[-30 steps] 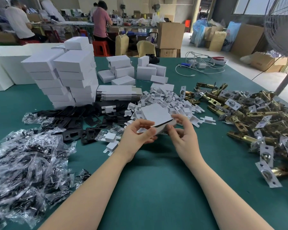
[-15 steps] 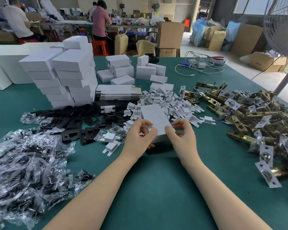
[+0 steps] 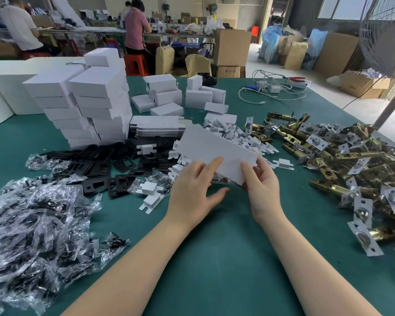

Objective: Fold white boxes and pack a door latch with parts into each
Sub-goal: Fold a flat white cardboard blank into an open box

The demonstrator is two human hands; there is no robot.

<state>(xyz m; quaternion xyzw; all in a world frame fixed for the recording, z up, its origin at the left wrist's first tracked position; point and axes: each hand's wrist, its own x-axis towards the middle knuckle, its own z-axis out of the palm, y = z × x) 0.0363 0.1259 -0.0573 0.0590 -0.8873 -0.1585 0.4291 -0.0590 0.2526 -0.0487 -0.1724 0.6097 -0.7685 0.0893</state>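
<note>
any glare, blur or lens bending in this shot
Head view: glare speckles the plastic bags and brass latches; wide-angle bending curves the fan pole and table edges; soft daylight from the right, a faint shadow under the hands; the flat box stays sharp.

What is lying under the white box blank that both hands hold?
Under the box blank, small white card inserts, black plates and green table show at its edges; what lies directly beneath is covered.

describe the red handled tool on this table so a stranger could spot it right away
Start at the green cloth table and look to its far right corner, behind the tangle of white cables. The red-handled pliers lie there, the only red thing on the tabletop.
</note>
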